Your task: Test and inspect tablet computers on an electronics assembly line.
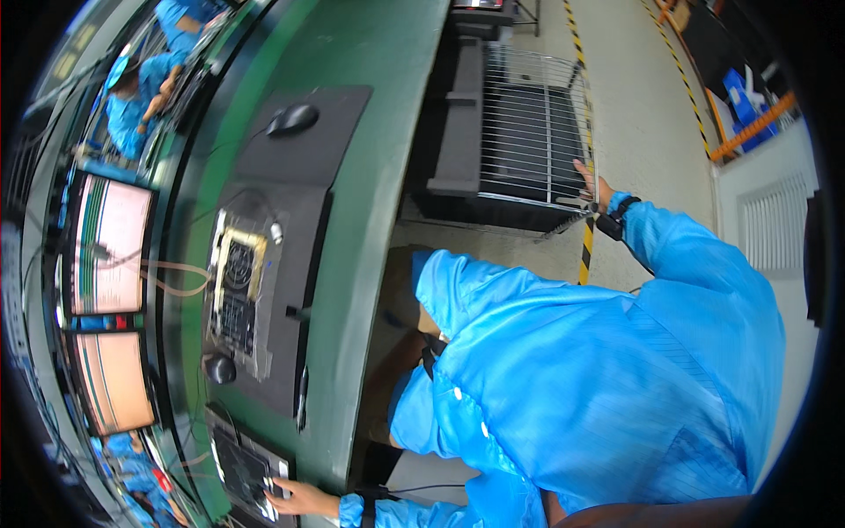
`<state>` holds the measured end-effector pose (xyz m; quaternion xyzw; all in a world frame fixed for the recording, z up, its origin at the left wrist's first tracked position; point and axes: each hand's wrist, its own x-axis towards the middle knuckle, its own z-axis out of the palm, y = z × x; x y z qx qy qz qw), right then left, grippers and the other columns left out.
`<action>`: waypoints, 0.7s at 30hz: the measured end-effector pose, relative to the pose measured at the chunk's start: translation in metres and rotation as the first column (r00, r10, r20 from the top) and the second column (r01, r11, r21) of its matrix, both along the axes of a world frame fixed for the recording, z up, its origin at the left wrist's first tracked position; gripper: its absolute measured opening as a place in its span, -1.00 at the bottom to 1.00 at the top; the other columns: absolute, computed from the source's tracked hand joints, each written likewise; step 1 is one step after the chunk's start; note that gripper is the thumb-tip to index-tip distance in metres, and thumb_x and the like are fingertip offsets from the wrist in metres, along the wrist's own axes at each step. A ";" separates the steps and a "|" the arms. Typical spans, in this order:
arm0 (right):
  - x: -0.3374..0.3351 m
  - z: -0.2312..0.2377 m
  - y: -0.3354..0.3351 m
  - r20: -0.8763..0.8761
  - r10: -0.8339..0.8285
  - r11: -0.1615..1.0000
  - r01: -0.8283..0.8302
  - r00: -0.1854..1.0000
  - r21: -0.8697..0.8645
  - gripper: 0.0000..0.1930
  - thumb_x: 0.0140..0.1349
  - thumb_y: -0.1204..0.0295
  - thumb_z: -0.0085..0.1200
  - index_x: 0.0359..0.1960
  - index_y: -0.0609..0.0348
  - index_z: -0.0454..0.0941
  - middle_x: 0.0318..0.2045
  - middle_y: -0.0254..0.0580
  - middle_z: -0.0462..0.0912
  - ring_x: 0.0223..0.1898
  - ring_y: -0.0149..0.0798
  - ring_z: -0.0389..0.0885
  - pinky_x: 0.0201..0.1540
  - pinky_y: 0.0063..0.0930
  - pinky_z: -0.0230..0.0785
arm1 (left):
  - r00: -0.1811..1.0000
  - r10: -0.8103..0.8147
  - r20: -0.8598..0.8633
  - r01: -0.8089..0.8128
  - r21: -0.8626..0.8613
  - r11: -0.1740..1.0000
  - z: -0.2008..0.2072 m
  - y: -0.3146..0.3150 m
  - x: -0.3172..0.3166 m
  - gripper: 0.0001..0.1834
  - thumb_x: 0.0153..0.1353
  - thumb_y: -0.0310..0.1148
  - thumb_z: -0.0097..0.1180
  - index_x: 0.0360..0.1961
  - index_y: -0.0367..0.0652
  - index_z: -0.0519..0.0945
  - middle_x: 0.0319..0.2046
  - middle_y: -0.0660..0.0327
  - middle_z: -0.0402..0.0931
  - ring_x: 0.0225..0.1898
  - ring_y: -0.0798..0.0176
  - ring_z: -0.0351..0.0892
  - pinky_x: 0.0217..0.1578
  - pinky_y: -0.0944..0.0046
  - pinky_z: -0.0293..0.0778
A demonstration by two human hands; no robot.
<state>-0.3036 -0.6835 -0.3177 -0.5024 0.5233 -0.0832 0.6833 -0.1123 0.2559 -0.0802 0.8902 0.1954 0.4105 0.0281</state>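
My left hand (301, 499) lies at the lower left over the near edge of a flat black device (242, 464), perhaps a laptop, on the green bench. Its fingers are stretched out and touch the device. At the upper right, my right hand (594, 187) grips the corner of a metal wire basket cart (537, 132), its fingers over the rail. Dark flat panels (528, 145) show behind the wires. A black watch-like band (619, 216) circles my right wrist.
A green workbench (365, 229) carries a grey mat with an opened electronic board (238, 282), black mice (293, 120), a pen (303, 398) and two lit monitors (110, 246). Co-workers in blue (136, 97) sit beyond. Yellow-black tape (585, 255) marks the floor.
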 end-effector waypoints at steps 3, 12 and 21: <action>-0.017 -0.034 -0.021 0.072 0.064 0.997 -0.061 0.995 -0.045 0.15 0.34 -0.52 0.12 0.76 -0.09 0.08 0.73 -0.22 0.13 0.70 0.00 0.07 0.67 0.11 -0.04 | 1.000 -0.004 -0.013 0.004 -0.032 0.999 0.008 -0.020 -0.002 -0.41 0.56 -0.09 0.30 0.37 -0.35 0.60 0.27 -0.20 0.57 0.31 -0.26 0.54 0.39 -0.20 0.42; -0.043 -0.075 -0.184 -0.342 -0.342 0.760 0.043 0.875 -0.649 -0.07 0.58 -0.35 -0.16 0.52 0.35 0.41 0.38 0.30 0.57 0.19 0.24 0.68 0.32 0.15 0.49 | 0.993 -0.014 -0.119 -0.007 -0.175 0.985 0.015 -0.049 -0.006 -0.28 0.56 -0.09 0.24 0.57 -0.28 0.40 0.62 -0.19 0.22 0.64 -0.29 0.18 0.64 -0.32 -0.04; 0.121 0.094 -0.063 -0.309 0.100 -0.044 -0.306 0.946 -0.951 -0.49 0.58 0.30 0.14 0.44 0.34 0.49 0.45 0.25 0.53 0.49 0.27 0.45 0.57 0.00 0.26 | 0.926 -0.188 -0.327 0.171 -0.080 0.982 0.035 -0.075 -0.005 0.00 0.29 -0.06 0.47 0.62 -0.29 0.31 0.65 -0.18 0.16 0.72 -0.24 0.01 0.67 -0.49 -0.35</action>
